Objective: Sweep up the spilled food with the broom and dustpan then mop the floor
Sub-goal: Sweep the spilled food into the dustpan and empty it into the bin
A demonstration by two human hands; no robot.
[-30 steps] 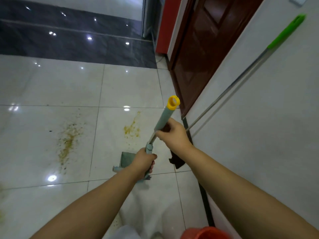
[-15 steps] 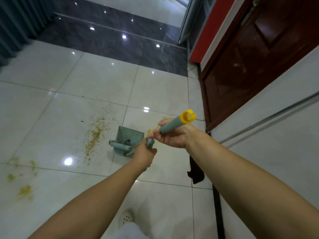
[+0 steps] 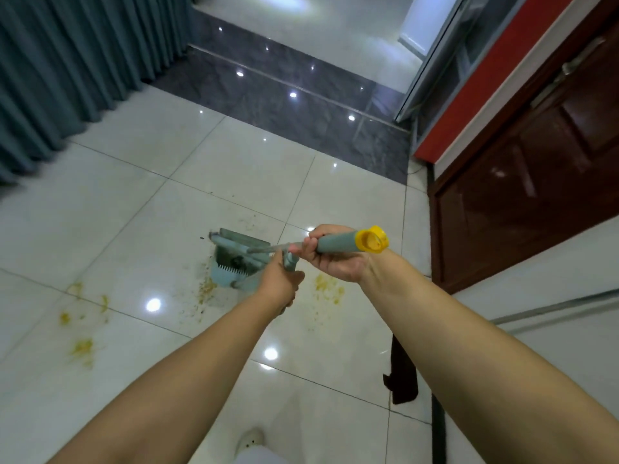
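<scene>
My right hand (image 3: 330, 259) grips the grey-green broom handle (image 3: 338, 245) just below its yellow end cap (image 3: 371, 240). My left hand (image 3: 279, 284) grips the dustpan's handle (image 3: 290, 261) right beside it. The grey-blue dustpan (image 3: 231, 262) with its comb teeth hangs or rests over the white tiles ahead of my hands; the broom head (image 3: 234, 242) lies against it. Yellow spilled food (image 3: 328, 286) lies under my right wrist, another patch (image 3: 206, 289) sits beside the pan, and more bits (image 3: 82, 346) lie to the left.
A mop pole (image 3: 552, 308) leans along the white wall at right, its dark head (image 3: 403, 380) on the floor. A brown door (image 3: 536, 182) is at right, a teal curtain (image 3: 67, 61) at left, dark tiles (image 3: 284, 95) ahead. My shoe (image 3: 249, 440) shows below.
The view swung left and up. Both hands carried the broom and dustpan leftward over the spill, and the broom handle tilted from upright to nearly level.
</scene>
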